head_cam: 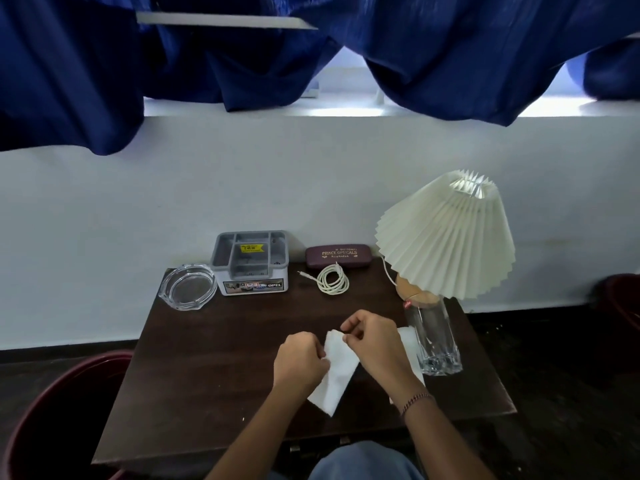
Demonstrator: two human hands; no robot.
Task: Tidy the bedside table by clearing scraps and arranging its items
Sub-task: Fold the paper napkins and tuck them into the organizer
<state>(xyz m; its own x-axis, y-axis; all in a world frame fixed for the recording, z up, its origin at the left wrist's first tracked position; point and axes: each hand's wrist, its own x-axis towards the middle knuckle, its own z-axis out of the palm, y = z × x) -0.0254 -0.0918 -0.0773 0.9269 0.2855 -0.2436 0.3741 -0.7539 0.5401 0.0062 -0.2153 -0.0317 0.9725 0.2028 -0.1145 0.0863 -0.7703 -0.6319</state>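
Our fingers are pinched shut on a white tissue point(337, 370): the right hand point(372, 336) nips its upper corner between thumb and fingertips, and the left hand point(301, 363) grips its left edge in a loose fist. Between them the sheet is lifted off the wood and hangs creased toward the front edge of the bedside table point(214, 358), as if we are folding or bunching it.

Just behind our right wrist lies a second white paper point(408, 339), partly hidden by the forearm, touching or very close to the foot of a tall clear glass point(434, 337) that stands near the right edge. Behind the glass, at the back right corner, is the lamp point(446, 233) with its pleated shade tilted. Along the back edge sit a maroon spectacle case point(338, 255), a coiled white cable point(333, 279) in front of it, a grey compartment organiser point(250, 263) and, at the back left corner, a glass ashtray point(188, 287).

We judge the task to be about midway. The back row looks arranged and the left half of the top is bare, but the tissue is not yet disposed of and the second paper remains. A dark red bin point(65, 407) waits on the floor beside the left edge, a likely place for both. The glass may also want moving back.
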